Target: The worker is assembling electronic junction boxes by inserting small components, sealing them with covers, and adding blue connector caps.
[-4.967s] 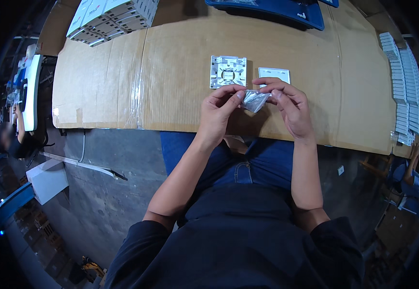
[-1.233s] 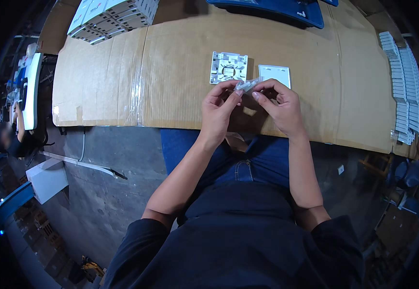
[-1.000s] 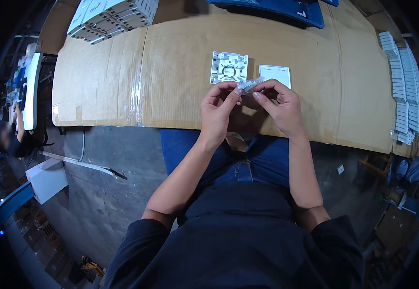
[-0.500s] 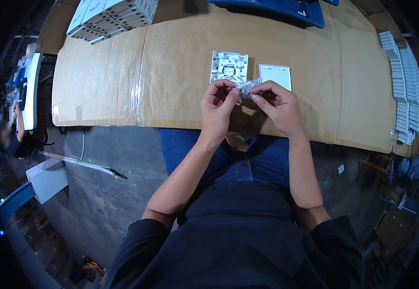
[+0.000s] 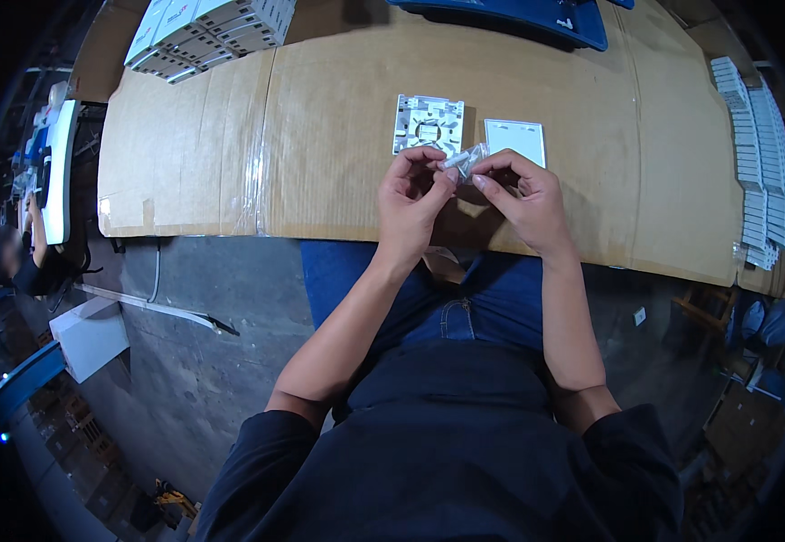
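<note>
Between my two hands is a small clear plastic bag with small white parts inside, too small to make out. Thumb and fingers of my left hand pinch its left side, and those of my right hand pinch its right side. Just beyond my left hand lies a white square plastic box base with moulded clips and a round ring in its middle. To its right, past my right hand, rests a flat white cover plate. My fingers overlap the near edges of both.
Cardboard covers the table. Stacked white boxes stand at the far left, a blue tray at the far edge. Tall rows of white plates line the right end. At far left another person's arm shows beside a white table.
The little bag has tilted and shifted slightly between my fingers, its upper end now standing higher. My hands have barely moved, and the white pieces lie as before.
</note>
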The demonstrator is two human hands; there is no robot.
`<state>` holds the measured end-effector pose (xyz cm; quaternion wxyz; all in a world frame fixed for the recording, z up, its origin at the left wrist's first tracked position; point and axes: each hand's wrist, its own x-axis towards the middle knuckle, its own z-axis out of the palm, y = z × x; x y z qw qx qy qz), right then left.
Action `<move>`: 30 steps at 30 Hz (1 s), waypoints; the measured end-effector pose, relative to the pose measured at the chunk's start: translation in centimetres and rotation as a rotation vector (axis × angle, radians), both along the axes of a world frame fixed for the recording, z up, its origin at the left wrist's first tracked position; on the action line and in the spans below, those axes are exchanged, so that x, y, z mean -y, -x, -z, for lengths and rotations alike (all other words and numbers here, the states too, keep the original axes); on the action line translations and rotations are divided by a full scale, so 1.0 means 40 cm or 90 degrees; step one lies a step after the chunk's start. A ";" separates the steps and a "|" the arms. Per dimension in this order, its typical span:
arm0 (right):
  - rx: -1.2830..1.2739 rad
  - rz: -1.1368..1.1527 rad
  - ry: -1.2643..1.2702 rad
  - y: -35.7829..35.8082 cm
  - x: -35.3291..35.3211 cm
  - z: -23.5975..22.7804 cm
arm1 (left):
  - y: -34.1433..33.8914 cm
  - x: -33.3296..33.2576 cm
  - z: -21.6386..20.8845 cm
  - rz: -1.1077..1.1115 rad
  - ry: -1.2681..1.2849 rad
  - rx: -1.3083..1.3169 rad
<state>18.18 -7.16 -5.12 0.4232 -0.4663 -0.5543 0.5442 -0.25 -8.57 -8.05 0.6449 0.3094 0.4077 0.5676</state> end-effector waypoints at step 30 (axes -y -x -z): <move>-0.119 -0.012 0.111 0.027 -0.013 -0.025 | 0.006 0.004 -0.019 0.059 -0.032 -0.044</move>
